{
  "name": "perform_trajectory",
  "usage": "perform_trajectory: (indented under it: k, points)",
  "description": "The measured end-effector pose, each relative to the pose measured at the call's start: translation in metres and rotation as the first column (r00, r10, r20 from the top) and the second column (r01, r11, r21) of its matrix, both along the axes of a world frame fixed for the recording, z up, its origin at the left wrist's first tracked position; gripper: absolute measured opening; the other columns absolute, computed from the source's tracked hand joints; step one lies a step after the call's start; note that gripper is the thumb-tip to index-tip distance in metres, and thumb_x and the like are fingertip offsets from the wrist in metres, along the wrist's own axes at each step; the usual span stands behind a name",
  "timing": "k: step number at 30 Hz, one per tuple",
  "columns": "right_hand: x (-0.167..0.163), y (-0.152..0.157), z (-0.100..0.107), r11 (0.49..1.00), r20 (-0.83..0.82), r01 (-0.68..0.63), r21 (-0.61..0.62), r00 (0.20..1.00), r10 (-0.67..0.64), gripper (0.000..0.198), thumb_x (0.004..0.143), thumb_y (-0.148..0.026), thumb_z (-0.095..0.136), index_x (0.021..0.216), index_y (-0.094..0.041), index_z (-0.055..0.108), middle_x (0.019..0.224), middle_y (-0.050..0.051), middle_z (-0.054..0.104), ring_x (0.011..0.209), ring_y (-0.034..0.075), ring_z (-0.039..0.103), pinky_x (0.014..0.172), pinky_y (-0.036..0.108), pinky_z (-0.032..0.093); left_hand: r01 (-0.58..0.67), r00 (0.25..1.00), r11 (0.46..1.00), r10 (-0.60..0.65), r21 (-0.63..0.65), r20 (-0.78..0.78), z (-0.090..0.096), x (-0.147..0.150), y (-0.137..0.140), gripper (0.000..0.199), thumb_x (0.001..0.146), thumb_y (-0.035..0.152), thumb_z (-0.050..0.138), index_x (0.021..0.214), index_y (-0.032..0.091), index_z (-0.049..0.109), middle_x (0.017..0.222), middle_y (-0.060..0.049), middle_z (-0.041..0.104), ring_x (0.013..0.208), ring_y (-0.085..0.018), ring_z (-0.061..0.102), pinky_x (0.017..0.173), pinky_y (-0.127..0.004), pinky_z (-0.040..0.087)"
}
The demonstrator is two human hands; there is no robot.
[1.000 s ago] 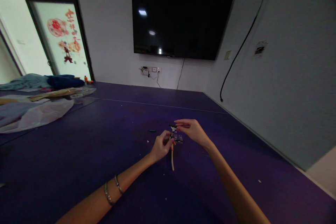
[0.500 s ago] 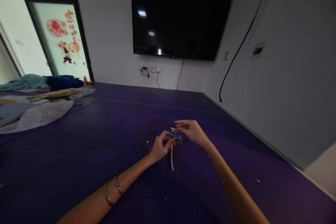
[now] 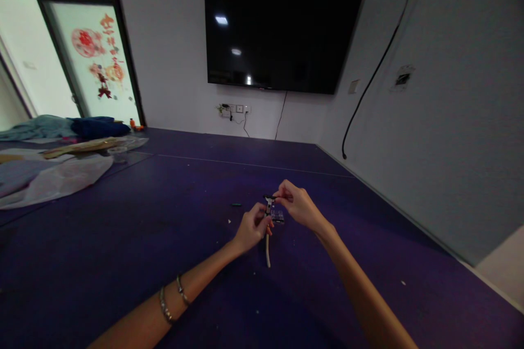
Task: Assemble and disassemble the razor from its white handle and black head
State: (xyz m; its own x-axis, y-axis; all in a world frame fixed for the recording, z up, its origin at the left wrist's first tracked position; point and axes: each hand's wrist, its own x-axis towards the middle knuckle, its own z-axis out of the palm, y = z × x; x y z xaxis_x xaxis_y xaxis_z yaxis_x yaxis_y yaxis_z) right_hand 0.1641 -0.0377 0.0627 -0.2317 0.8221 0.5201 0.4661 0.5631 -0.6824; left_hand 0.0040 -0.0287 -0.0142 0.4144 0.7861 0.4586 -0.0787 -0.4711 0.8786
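My left hand is closed around the middle of a small T-shaped piece with a dark crossbar and a pale, metallic-looking neck. Its exact kind is too small to make out. A thin cream-coloured tail comes out below the left fingers, with a bit of orange-red beside them. At the right end of the dark crossbar, the thumb and fingertips of my right hand are pinched together. Just behind the hands, on the purple surface, lies a small clear case with indistinct contents.
A short dark green stick and a white scrap lie left of my hands on the purple surface. Farther left are plastic bags and folded cloths. A black cable hangs along the right wall.
My right hand's fingers have gone from stretched out over the piece to bent and pinched at its crossbar. The left hand keeps its hold in nearly the same place.
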Motion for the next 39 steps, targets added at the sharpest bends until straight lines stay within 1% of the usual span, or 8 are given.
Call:
perform_trajectory:
  k: [10, 16, 22, 25, 28, 32, 36, 39]
  points:
    - [-0.002, -0.006, 0.009, 0.999, 0.049, -0.005, 0.046, 0.999, 0.003, 0.013, 0.075, -0.014, 0.049, 0.072, -0.022, 0.040, 0.080, 0.003, 0.066, 0.072, 0.015, 0.062, 0.065, 0.028, 0.047, -0.010, 0.999, 0.998, 0.013, -0.054, 0.049, 0.004, 0.003, -0.001, 0.022, 0.082, 0.037, 0.051, 0.089, 0.016, 0.047, 0.063, 0.001, 0.059, 0.050, -0.011, 0.059, 0.051, -0.023, 0.048]
    - [-0.003, -0.008, 0.011, 0.999, 0.048, -0.001, 0.052, 0.999, -0.002, 0.014, 0.075, -0.014, 0.049, 0.072, -0.022, 0.039, 0.080, 0.002, 0.065, 0.070, 0.015, 0.062, 0.064, 0.027, 0.047, -0.045, 0.998, 0.998, 0.047, -0.043, 0.043, 0.004, 0.004, 0.000, 0.022, 0.082, 0.036, 0.050, 0.086, 0.015, 0.053, 0.063, 0.000, 0.059, 0.051, -0.012, 0.059, 0.052, -0.024, 0.048]
    - [-0.003, -0.010, 0.012, 0.997, 0.073, 0.005, 0.079, 0.997, -0.011, 0.012, 0.076, -0.014, 0.049, 0.072, -0.021, 0.040, 0.080, 0.003, 0.065, 0.069, 0.015, 0.060, 0.065, 0.027, 0.047, -0.080, 0.996, 0.996, 0.081, -0.032, 0.032, 0.005, 0.006, -0.002, 0.022, 0.083, 0.035, 0.048, 0.088, 0.014, 0.054, 0.063, -0.001, 0.059, 0.053, -0.013, 0.059, 0.054, -0.025, 0.048]
    - [-0.003, -0.010, 0.012, 0.997, 0.072, 0.000, 0.076, 0.997, -0.005, 0.010, 0.077, -0.014, 0.047, 0.073, -0.021, 0.042, 0.081, 0.003, 0.064, 0.070, 0.014, 0.060, 0.065, 0.027, 0.047, -0.094, 0.995, 0.995, 0.095, -0.027, 0.028, 0.007, 0.007, -0.004, 0.021, 0.083, 0.034, 0.049, 0.087, 0.014, 0.053, 0.063, 0.000, 0.059, 0.053, -0.013, 0.059, 0.053, -0.025, 0.047]
    - [-0.005, -0.010, 0.010, 0.997, 0.064, 0.009, 0.074, 0.998, -0.014, 0.007, 0.078, -0.014, 0.046, 0.076, -0.021, 0.046, 0.080, 0.002, 0.063, 0.070, 0.014, 0.060, 0.065, 0.027, 0.047, -0.069, 0.997, 0.998, 0.069, -0.016, 0.022, 0.011, 0.005, -0.003, 0.019, 0.083, 0.034, 0.049, 0.085, 0.015, 0.053, 0.064, 0.000, 0.059, 0.054, -0.012, 0.059, 0.054, -0.024, 0.046]
    - [-0.005, -0.007, 0.009, 0.997, 0.022, 0.019, 0.076, 1.000, -0.020, 0.011, 0.079, -0.015, 0.044, 0.083, -0.020, 0.053, 0.079, 0.002, 0.062, 0.074, 0.014, 0.061, 0.069, 0.027, 0.048, -0.048, 0.999, 0.999, 0.048, -0.022, -0.005, 0.017, 0.002, 0.003, 0.022, 0.082, 0.034, 0.050, 0.090, 0.014, 0.056, 0.067, -0.001, 0.060, 0.054, -0.012, 0.057, 0.054, -0.024, 0.045]
    - [-0.001, -0.003, 0.010, 0.999, -0.038, 0.010, 0.052, 0.999, -0.008, 0.019, 0.080, -0.017, 0.046, 0.094, -0.019, 0.057, 0.093, 0.005, 0.065, 0.085, 0.015, 0.062, 0.075, 0.028, 0.049, -0.100, 0.995, 0.994, 0.100, -0.046, -0.012, 0.024, -0.002, 0.009, 0.021, 0.079, 0.032, 0.054, 0.088, 0.014, 0.060, 0.075, -0.004, 0.064, 0.066, -0.015, 0.062, 0.065, -0.027, 0.047]
    - [0.003, -0.001, 0.011, 0.996, -0.066, 0.088, 0.007, 0.994, -0.088, 0.023, 0.079, -0.021, 0.048, 0.098, -0.017, 0.060, 0.096, 0.007, 0.066, 0.080, 0.015, 0.064, 0.069, 0.026, 0.050, -0.173, 0.984, 0.982, 0.175, -0.074, 0.016, 0.030, -0.007, 0.018, 0.019, 0.076, 0.030, 0.057, 0.085, 0.013, 0.061, 0.080, -0.006, 0.067, 0.075, -0.018, 0.064, 0.072, -0.029, 0.047]
